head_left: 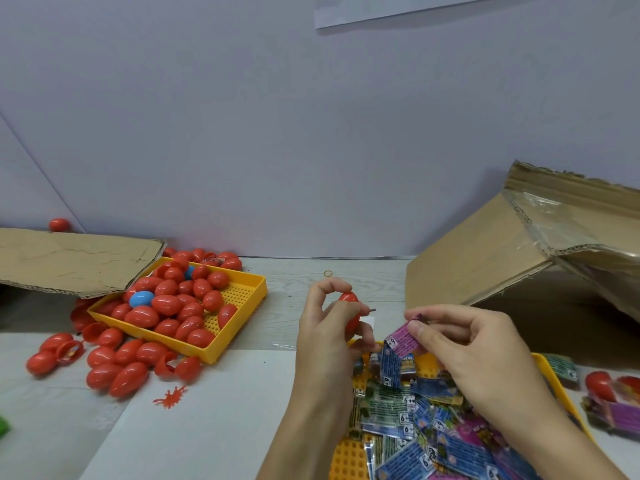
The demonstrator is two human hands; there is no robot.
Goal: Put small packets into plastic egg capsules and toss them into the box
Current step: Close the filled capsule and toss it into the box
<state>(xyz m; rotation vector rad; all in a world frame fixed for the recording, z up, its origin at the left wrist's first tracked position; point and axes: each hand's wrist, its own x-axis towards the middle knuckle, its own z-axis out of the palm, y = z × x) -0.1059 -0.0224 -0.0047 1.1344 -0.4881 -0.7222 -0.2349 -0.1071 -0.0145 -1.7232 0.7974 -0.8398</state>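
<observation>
Above the near yellow tray's (550,372) far edge, the left hand (325,337) grips a red egg capsule (349,315), likely light, rigid and slick, best held round its middle, while the right hand (478,355) pinches a pink packet (403,339), thin and floppy, by its end.

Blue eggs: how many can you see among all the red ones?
2, both in the yellow tray on the left: one blue egg near its left side, another half buried towards the back. More may be hidden beneath.
</observation>
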